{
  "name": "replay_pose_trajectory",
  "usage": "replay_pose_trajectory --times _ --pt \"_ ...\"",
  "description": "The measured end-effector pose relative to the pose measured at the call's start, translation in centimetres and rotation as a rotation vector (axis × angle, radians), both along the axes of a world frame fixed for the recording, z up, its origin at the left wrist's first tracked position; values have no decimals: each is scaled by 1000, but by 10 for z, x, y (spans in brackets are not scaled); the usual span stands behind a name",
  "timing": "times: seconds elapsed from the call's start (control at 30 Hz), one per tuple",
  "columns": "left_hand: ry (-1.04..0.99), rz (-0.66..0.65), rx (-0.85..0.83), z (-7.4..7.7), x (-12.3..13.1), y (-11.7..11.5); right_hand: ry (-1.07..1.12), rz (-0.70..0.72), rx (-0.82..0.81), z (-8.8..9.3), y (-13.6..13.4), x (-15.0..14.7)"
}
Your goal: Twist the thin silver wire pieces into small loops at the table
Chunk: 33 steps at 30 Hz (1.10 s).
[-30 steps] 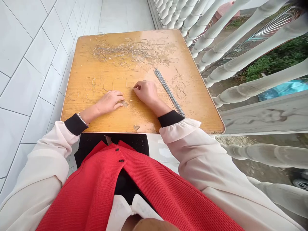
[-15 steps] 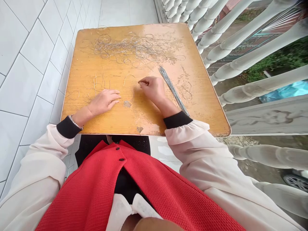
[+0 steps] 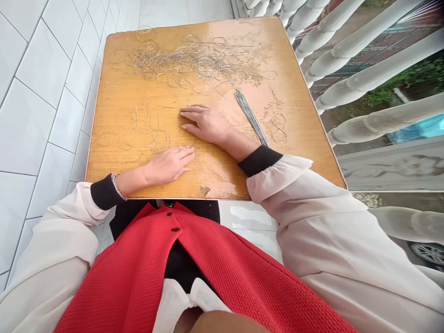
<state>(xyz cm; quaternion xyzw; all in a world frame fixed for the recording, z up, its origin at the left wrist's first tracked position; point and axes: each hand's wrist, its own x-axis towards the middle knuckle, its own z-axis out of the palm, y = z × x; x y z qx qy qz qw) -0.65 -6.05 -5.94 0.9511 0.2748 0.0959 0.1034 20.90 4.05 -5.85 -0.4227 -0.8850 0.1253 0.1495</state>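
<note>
My left hand [image 3: 169, 164] lies palm down near the front of the wooden table, fingers stretched out and nothing seen in them. Just past its fingertips, my right hand [image 3: 204, 124] rests flat with fingers extended and the thumb a little apart. A thin bent wire [image 3: 194, 140] shows partly from under the right hand; the rest of it is hidden. Left of the right hand lie several loose curved wires [image 3: 152, 134]. A bundle of straight grey wires [image 3: 251, 115] sits beyond my right wrist, partly covered by the forearm.
A tangled heap of looped wires [image 3: 187, 62] spreads across the far part of the table [image 3: 222, 178]. One more wire loop [image 3: 278, 127] lies to the right. White tiled wall [image 3: 41, 120] stands at left, a white balustrade [image 3: 360, 83] at right.
My right hand has moved left and opened from a pinch to lie flat. My left hand has shifted right and nearer to me. The view has tilted slightly.
</note>
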Motion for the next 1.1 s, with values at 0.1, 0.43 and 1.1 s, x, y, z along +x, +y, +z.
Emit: replay_pose_trajectory --times 0.1,0.43,1.1 --pt "7 -24 -8 -1 3 -5 -55 40 34 -6 4 2" --pt "53 -73 35 -9 9 -23 -19 45 -6 -2 0 2" --pt "-650 694 -180 29 -39 136 332 -527 -74 -24 26 21"
